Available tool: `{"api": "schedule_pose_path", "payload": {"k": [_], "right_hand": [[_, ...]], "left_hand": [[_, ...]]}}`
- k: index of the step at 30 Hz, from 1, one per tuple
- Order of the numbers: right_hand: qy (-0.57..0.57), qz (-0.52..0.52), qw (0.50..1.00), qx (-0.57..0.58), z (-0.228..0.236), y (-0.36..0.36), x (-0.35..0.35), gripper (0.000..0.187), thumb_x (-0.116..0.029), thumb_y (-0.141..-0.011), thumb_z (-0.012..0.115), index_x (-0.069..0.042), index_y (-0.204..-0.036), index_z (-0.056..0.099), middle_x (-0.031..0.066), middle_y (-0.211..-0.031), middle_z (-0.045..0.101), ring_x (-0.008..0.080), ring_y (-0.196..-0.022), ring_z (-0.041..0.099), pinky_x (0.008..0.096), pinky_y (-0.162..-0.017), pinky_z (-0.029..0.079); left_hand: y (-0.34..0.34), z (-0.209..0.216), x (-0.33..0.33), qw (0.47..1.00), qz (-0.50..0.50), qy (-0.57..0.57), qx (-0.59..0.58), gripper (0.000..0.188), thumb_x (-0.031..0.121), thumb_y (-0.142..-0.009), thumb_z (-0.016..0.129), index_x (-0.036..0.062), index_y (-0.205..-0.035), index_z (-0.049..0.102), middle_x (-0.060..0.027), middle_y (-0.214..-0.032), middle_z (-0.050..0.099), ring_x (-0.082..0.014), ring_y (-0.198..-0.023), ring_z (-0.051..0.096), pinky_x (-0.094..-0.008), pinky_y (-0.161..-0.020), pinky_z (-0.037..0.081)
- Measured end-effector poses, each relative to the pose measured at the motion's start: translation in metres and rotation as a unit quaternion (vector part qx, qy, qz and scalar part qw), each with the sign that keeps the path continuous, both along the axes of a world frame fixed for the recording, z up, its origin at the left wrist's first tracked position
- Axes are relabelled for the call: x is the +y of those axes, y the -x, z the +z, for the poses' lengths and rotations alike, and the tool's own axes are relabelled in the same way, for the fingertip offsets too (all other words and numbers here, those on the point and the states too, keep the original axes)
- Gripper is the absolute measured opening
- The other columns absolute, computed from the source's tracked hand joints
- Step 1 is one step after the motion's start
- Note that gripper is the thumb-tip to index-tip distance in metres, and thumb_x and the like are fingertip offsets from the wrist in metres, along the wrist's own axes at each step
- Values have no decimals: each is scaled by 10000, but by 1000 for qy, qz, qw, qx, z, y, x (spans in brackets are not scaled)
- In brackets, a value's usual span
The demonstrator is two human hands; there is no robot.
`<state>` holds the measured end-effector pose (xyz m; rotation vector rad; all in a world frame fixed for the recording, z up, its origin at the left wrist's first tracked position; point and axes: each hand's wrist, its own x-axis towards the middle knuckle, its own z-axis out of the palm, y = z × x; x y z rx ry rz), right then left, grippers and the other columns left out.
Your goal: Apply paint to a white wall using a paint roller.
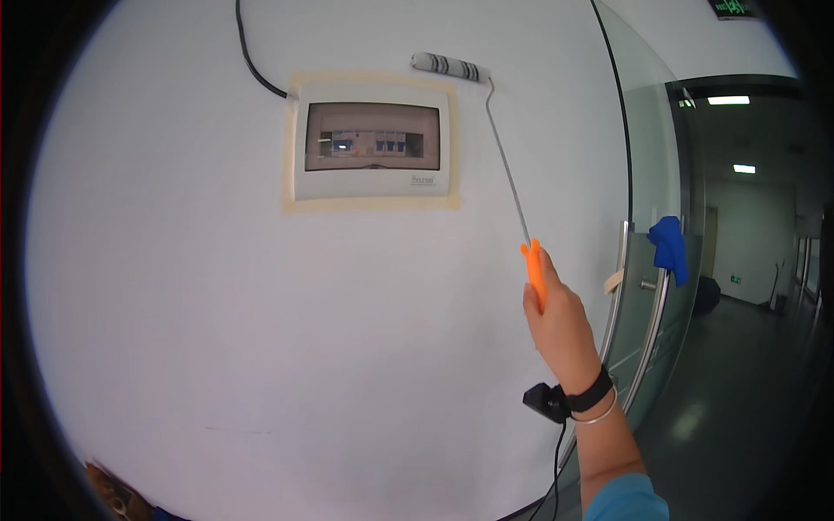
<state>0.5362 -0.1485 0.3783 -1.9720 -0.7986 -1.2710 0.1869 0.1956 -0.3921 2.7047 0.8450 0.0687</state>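
Note:
My right hand [560, 326] is closed round the orange handle of a paint roller [536, 276], arm stretched up from the lower right. The roller's thin metal rod runs up to a white sleeve with dark stripes [447, 67], which lies against or close to the white wall [217, 304]; contact is hard to tell. Just below and left of the sleeve is a white breaker box [373, 184] with a tinted window, edged by beige masking tape [373, 206]. A black strap with a small device [547, 401] sits on my right wrist. My left hand is out of view.
A black cable [248, 56] runs down the wall to the box. At right stands a glass door with long metal handles [658, 326], a blue cloth [668, 247] hanging on one. Beyond it a dark hallway floor [721, 391] stretches back. Brown items [113, 495] show at lower left.

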Motion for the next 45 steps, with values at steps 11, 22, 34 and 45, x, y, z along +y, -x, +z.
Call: {"api": "schedule_pose_path", "payload": {"k": [11, 22, 34, 45], "right_hand": [[-23, 24, 999, -5, 102, -52, 13, 472, -121, -897, 506, 25, -1325, 371, 229, -703, 614, 382, -662, 625, 428, -581, 520], [-37, 21, 999, -33, 204, -78, 37, 358, -152, -915, 458, 41, -1216, 438, 186, -715, 641, 297, -517, 631, 391, -518, 534], [-70, 64, 995, -2, 299, -75, 52, 303, -125, -887, 444, 49, -1130, 493, 181, -756, 628, 239, -464, 592, 333, -447, 499], [-41, 45, 997, 48, 273, -89, 40, 421, -33, -846, 440, 54, -1250, 362, 169, -755, 609, 210, -486, 579, 313, -423, 480]], "left_hand": [[-20, -32, -12, 987, 70, 110, 92, 581, 116, -788, 545, 21, -1337, 380, -250, -902, 622, -399, -832, 606, -494, -691, 490], [-23, -31, -23, 979, 121, 133, 92, 555, 127, -811, 522, 44, -1342, 384, -252, -933, 620, -398, -859, 606, -495, -717, 490], [-21, -25, -26, 973, 151, 147, 90, 528, 140, -835, 497, 68, -1347, 388, -254, -967, 617, -397, -889, 606, -497, -746, 490], [-14, -22, -21, 974, 146, 143, 96, 504, 152, -858, 474, 90, -1351, 392, -256, -997, 615, -396, -917, 606, -498, -772, 489]]}}
